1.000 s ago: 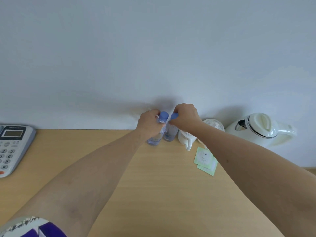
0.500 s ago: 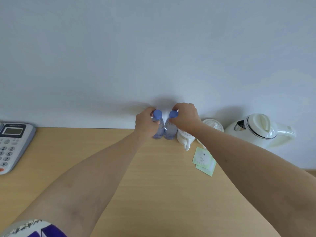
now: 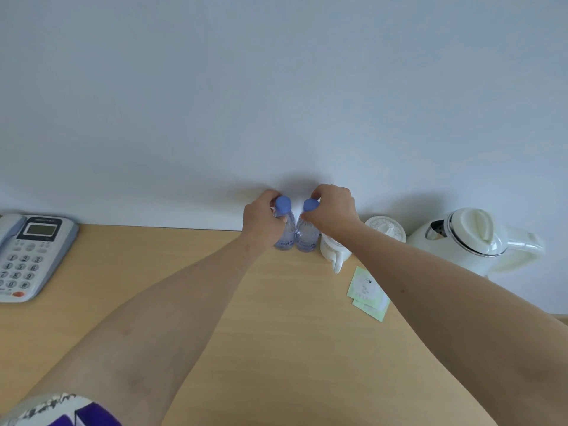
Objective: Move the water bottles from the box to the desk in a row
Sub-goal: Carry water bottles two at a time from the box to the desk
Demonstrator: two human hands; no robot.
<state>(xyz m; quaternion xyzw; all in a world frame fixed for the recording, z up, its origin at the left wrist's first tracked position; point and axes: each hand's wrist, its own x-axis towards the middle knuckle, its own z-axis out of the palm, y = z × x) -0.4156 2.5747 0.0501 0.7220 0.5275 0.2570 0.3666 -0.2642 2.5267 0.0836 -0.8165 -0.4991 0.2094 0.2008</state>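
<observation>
Both bottles now stand upright and side by side at the back of the counter, against the wall; a second ago they were tilted and held slightly nearer the person. The left hand is closed around the neck and shoulder of the left bottle, just under its blue cap. The right hand pinches the right bottle at its blue cap and neck with fingers and thumb. The two bottles touch or nearly touch at their bases. Just right of them sits a white cup with its handle turned toward the person, a round white lid behind it, and a white kettle farther right. Pale green paper packets lie near the right forearm. A grey desk telephone rests at the counter's left edge.
</observation>
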